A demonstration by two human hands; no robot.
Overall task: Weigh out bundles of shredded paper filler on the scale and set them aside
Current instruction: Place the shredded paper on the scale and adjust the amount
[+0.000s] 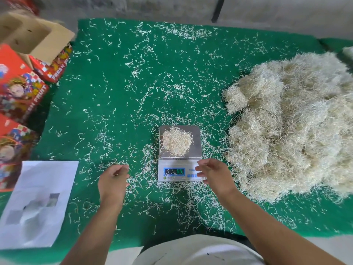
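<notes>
On the scale [180, 153] near the desk's front edge sits a small bundle [176, 143] of shredded paper; display lit, reading blurred. Left hand [112, 180] and right hand [214, 175] flank the scale, each grip loosely spread, holding nothing. Recommendation: confirm reading, then gather the bundle whole from both sides.

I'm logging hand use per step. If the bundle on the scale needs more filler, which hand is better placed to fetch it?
Probably the right hand. It hovers over the scale front, on the same side as the big filler pile. The left hand sits across the scale from it, nearer the paper sheet.
</notes>
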